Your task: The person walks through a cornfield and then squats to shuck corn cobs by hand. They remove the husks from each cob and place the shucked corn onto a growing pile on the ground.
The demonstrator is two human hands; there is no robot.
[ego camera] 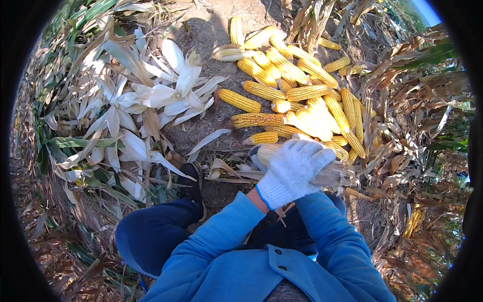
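Observation:
My left hand (296,170), in a white knit glove with a blue cuff edge, is closed over an ear of corn (334,175) with pale, dry husk about it. Only a grey gloved part of my right hand (256,159) shows, at the ear's left end. The rest of that hand is hidden beneath the left hand and the ear, and the two forearms cross there. Just beyond the hands lies a heap of husked yellow corn ears (288,68) on the soil. One ear still partly in husk (232,53) lies at its far left.
A pile of stripped pale husks (151,87) spreads at the left, with a loose husk strip (209,141) beside it. Dry corn stalks and leaves (411,113) border the right. More yellow ears (415,219) lie far right. My left shoe (190,181) rests near the husks.

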